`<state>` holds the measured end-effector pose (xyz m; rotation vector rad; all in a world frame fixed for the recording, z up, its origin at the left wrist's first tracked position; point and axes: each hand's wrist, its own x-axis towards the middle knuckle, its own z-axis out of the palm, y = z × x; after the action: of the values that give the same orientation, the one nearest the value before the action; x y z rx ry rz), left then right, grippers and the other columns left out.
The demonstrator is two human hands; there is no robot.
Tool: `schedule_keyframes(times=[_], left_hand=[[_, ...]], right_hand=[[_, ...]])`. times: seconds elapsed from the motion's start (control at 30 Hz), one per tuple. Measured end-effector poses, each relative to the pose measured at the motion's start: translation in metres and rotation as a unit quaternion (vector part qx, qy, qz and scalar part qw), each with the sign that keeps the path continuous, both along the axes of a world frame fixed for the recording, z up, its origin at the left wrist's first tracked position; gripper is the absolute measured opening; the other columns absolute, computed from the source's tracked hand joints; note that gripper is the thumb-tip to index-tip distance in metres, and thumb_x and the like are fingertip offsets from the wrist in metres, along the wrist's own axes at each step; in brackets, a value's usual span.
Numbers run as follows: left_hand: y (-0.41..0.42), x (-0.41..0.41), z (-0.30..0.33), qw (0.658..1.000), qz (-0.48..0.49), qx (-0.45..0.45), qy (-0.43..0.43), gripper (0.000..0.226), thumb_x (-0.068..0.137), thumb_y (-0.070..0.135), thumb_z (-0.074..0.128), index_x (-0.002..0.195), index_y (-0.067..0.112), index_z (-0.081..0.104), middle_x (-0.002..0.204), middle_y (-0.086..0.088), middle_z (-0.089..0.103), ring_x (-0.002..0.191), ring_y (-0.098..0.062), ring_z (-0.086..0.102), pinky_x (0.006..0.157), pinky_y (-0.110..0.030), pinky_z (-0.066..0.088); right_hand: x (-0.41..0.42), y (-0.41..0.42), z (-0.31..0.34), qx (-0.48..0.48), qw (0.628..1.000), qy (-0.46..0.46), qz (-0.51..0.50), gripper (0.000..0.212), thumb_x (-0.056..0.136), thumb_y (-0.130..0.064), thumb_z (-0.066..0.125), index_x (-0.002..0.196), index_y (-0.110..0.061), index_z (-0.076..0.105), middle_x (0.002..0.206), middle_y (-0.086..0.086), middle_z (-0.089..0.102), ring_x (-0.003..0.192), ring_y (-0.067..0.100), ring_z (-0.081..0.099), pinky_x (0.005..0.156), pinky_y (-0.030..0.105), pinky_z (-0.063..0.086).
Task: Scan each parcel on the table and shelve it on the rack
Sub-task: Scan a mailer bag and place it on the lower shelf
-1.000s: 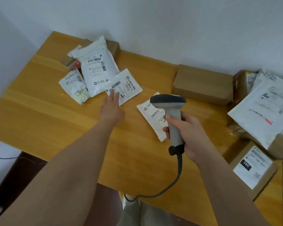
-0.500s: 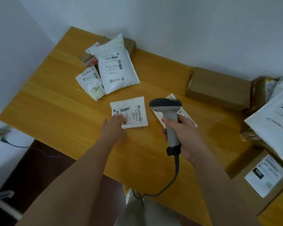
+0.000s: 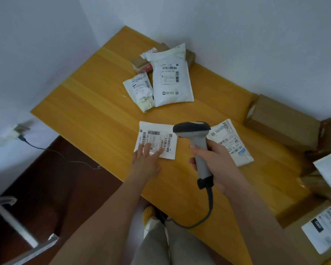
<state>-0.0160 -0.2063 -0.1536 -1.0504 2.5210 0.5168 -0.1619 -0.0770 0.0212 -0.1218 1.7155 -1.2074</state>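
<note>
**Head view: our hands, a scanner and a flat white parcel**

Head view shows us looking down at a yellow wooden counter set against white walls. Our left hand lies flat, fingers straight, with the fingertips pressing on the near edge of a small white parcel. That parcel lies flat on the counter with its label and barcodes facing up.

Our right hand is wrapped around the handle of a grey scanner. The dark head of the scanner sits just beside the small white parcel, at its right edge. A grey cord hangs from the bottom of the scanner and goes down past the counter edge.

Behind our right hand lies a second flat parcel, partly hidden by the scanner and the hand. Farther back we see a big white bag, with a smaller white bag touching its left side. Both lean on a brown box at the back.

On the right sits a long brown box. More parcels are piled at the right edge, and a box with a white label is near the corner.
</note>
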Motion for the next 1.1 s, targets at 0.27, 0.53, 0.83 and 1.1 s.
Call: schedule_keyframes(times=[0.27, 0.53, 0.83, 1.1], left_hand=[[-0.033, 0.032, 0.006, 1.0, -0.004, -0.01, 0.026, 0.057, 0.095, 0.038, 0.048, 0.148, 0.027, 0.031, 0.164, 0.007, 0.001, 0.15, -0.024, -0.006, 0.12, -0.049, -0.001], [0.0, 0.01, 0.01, 0.999, 0.004, 0.04, -0.019, 0.063, 0.1, 0.036, 0.041, 0.155, 0.017, 0.019, 0.164, 0.002, -0.004, 0.151, -0.024, -0.006, 0.12, -0.05, -0.001], [0.001, -0.022, 0.018, 0.999, 0.042, 0.027, 0.001, 0.051, 0.094, 0.029, 0.054, 0.14, 0.013, 0.041, 0.164, -0.007, -0.002, 0.149, -0.028, 0.005, 0.115, -0.047, 0.025], [-0.013, -0.021, 0.018, 0.998, 0.047, 0.041, 0.0, 0.065, 0.094, 0.028, 0.051, 0.15, 0.013, 0.022, 0.163, 0.0, 0.013, 0.144, -0.025, 0.017, 0.101, -0.044, 0.043]], right_hand=[[0.014, -0.015, 0.003, -0.002, 1.0, -0.001, 0.021, 0.018, 0.093, -0.02, 0.068, 0.11, -0.013, 0.066, 0.086, 0.003, 0.064, 0.071, 0.011, 0.066, 0.063, 0.023, 0.053], [0.021, -0.027, 0.007, -0.01, 0.999, -0.004, 0.031, 0.022, 0.094, -0.021, 0.066, 0.113, -0.009, 0.065, 0.093, 0.006, 0.063, 0.068, 0.01, 0.066, 0.059, 0.021, 0.052], [0.019, -0.025, 0.013, -0.023, 0.998, 0.01, 0.057, 0.02, 0.094, -0.026, 0.066, 0.11, -0.015, 0.067, 0.103, 0.007, 0.068, 0.068, 0.012, 0.067, 0.06, 0.023, 0.053], [0.019, -0.017, 0.015, -0.018, 0.998, 0.007, 0.059, 0.025, 0.093, -0.031, 0.065, 0.111, -0.014, 0.067, 0.103, 0.008, 0.067, 0.068, 0.013, 0.066, 0.061, 0.026, 0.053]])
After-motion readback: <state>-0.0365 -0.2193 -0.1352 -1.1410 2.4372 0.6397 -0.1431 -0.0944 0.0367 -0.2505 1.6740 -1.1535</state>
